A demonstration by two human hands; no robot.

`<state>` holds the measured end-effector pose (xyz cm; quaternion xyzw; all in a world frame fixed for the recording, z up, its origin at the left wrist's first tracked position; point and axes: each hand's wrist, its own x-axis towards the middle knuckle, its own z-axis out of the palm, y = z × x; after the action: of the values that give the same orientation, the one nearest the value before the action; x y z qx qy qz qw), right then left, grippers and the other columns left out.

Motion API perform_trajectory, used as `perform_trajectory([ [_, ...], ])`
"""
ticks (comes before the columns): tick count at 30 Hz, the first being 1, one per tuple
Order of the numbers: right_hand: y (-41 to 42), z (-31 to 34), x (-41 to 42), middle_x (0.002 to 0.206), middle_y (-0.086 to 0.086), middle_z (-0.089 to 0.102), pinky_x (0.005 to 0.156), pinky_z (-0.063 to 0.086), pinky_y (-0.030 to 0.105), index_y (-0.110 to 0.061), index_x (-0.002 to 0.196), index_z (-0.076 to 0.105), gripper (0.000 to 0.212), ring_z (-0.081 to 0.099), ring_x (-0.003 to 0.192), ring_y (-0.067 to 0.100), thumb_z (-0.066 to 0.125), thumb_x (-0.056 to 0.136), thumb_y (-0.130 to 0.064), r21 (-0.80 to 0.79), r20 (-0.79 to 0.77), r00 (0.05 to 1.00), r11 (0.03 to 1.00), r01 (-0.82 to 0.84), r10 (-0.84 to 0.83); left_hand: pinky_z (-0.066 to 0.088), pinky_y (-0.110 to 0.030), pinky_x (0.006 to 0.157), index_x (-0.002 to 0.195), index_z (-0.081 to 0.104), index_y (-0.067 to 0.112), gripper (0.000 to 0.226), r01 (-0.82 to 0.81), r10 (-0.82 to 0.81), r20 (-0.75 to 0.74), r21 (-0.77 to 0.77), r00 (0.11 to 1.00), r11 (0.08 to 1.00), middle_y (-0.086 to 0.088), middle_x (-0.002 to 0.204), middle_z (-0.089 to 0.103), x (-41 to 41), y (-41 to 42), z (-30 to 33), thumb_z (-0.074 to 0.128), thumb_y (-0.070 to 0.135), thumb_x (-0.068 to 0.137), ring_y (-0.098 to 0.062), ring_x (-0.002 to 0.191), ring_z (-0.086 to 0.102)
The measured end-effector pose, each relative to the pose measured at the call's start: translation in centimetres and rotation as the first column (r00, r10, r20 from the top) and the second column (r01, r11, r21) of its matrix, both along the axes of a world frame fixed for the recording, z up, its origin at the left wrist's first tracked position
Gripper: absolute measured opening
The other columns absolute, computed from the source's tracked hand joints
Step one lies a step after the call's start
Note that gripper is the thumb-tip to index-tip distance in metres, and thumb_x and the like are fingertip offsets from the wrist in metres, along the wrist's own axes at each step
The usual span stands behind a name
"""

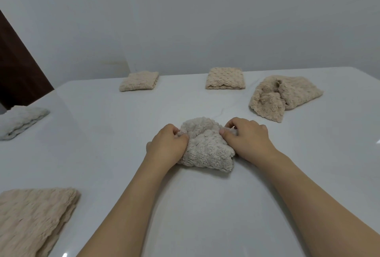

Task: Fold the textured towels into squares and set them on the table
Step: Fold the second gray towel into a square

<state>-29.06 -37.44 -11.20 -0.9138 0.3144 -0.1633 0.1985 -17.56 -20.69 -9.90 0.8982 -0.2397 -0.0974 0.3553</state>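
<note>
A pale, fluffy textured towel (pixel 205 145) lies bunched in the middle of the white table (pixel 205 205). My left hand (pixel 166 145) grips its left side with curled fingers. My right hand (pixel 244 139) pinches its upper right part between thumb and fingers. Two beige towels lie folded into squares at the far edge, one at the left (pixel 139 81) and one at the centre (pixel 225 78). An unfolded beige towel (pixel 281 96) lies crumpled at the right.
A folded beige towel (pixel 30 221) lies at the near left corner. A folded whitish towel (pixel 20 120) sits at the table's left edge. A grey wall stands behind the table, and a dark brown door (pixel 18 67) is at the far left.
</note>
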Motion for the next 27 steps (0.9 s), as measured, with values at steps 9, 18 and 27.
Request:
perform_trajectory([
  [9, 0.2, -0.1, -0.6, 0.083, -0.005, 0.061, 0.078, 0.04, 0.037, -0.021, 0.091, 0.051, 0.034, 0.056, 0.084, 0.02, 0.041, 0.096, -0.054, 0.175, 0.189, 0.971, 0.968, -0.182, 0.148, 0.046, -0.032, 0.075, 0.091, 0.067, 0.002, 0.029, 0.01, -0.082, -0.384, -0.186, 0.92, 0.982, -0.018, 0.094, 0.072, 0.5, 1.3, 0.9, 0.06, 0.031, 0.093, -0.023, 0.078, 0.064],
  [18, 0.0, -0.2, -0.5, 0.086, -0.008, 0.064, 0.064, 0.041, 0.031, -0.025, 0.09, 0.052, 0.018, 0.058, 0.079, 0.013, 0.054, 0.094, -0.043, 0.278, 0.317, 0.945, 0.944, -0.175, 0.082, 0.048, -0.037, 0.084, 0.088, 0.067, 0.011, 0.026, 0.067, -0.182, -0.43, -0.269, 0.884, 0.961, -0.005, 0.087, 0.074, 0.5, 1.8, 1.4, 0.063, 0.036, 0.093, -0.025, 0.086, 0.067],
  [27, -0.4, -0.6, -0.2, 0.084, -0.008, 0.064, 0.073, 0.045, 0.034, -0.028, 0.082, 0.054, 0.018, 0.057, 0.085, 0.015, 0.059, 0.089, -0.044, 0.295, 0.257, 0.963, 0.942, -0.16, 0.083, 0.047, -0.054, 0.103, 0.121, 0.063, 0.036, 0.036, 0.214, -0.275, -0.373, -0.196, 0.886, 0.957, -0.007, 0.12, 0.07, -0.1, 1.8, 1.2, 0.058, 0.024, 0.087, -0.034, 0.112, 0.065],
])
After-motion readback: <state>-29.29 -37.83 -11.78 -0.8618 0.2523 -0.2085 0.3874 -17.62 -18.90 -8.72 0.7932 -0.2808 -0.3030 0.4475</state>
